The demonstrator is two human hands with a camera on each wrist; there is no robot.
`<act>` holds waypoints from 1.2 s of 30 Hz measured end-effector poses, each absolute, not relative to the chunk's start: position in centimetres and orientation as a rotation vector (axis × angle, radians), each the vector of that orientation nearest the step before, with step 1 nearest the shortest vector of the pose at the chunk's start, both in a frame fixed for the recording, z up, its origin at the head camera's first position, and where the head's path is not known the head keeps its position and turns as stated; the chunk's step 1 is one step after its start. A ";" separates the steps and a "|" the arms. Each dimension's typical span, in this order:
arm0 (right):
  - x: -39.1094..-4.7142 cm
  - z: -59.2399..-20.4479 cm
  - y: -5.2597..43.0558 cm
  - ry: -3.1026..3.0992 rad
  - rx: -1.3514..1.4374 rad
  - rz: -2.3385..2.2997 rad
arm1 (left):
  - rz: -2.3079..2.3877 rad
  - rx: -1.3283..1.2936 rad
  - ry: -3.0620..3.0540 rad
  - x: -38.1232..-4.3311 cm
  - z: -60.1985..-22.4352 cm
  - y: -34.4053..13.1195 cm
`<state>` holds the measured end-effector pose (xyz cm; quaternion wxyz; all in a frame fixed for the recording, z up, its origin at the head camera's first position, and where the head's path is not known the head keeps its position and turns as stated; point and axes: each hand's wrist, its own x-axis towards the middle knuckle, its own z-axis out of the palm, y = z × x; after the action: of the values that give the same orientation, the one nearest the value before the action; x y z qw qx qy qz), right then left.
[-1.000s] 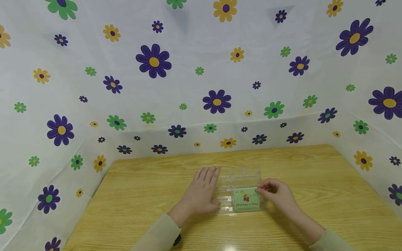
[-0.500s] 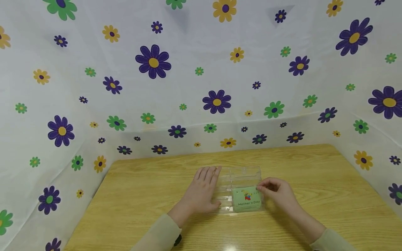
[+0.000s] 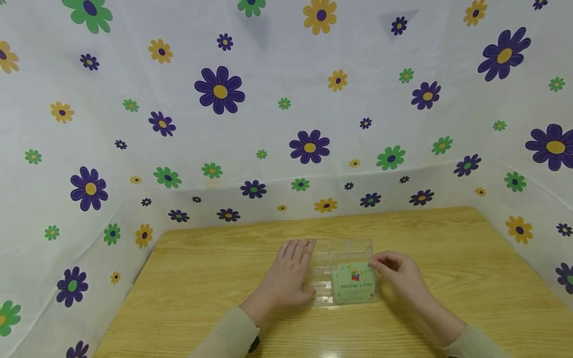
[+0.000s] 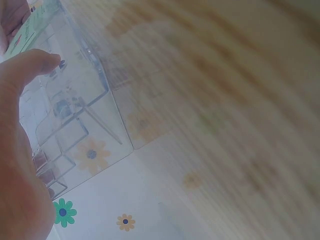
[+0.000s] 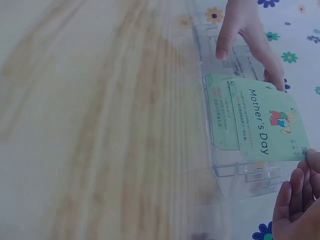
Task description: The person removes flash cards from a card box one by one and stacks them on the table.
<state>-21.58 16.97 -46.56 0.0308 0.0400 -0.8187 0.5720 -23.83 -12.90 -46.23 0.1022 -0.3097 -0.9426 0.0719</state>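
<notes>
A clear plastic holder (image 3: pixel 351 247) with stepped compartments lies on the table. My left hand (image 3: pixel 290 276) rests on its left part with fingers extended, the thumb spread toward the front. On the holder's right side is a green card (image 3: pixel 354 282) printed "Mother's Day" with a small coloured picture. My right hand (image 3: pixel 400 273) pinches this card's upper right corner between thumb and fingers. In the right wrist view the pinched card (image 5: pixel 272 120) is lifted and overlaps a second green card (image 5: pixel 224 120) behind it. How many cards are there I cannot tell.
The wooden table (image 3: pixel 215 258) has a light yellow grain. A white cloth (image 3: pixel 264 119) printed with purple, green and yellow flowers hangs behind it and along both sides.
The green card has shifted slightly up and to the right in my right hand, showing a card edge beneath it. My left hand stays on the holder.
</notes>
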 end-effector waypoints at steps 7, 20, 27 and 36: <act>-21.9 -46.3 17.1 -2.501 0.134 1.733 | 0.230 -0.908 -2.768 -23.8 -46.4 -12.9; -21.9 -45.2 17.8 -2.491 0.096 1.773 | 0.244 -0.909 -2.763 -23.9 -46.4 -12.9; -22.0 -45.1 18.3 -2.463 0.103 1.805 | 0.231 -0.908 -2.763 -23.9 -46.5 -12.8; -22.2 -44.6 18.9 -2.448 0.080 1.830 | 0.233 -0.913 -2.752 -23.9 -46.5 -12.9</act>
<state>-22.19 18.88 -44.61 0.0420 0.0261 -0.8000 0.5979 -23.86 -12.89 -46.49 0.1163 -0.3118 -0.9396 0.0797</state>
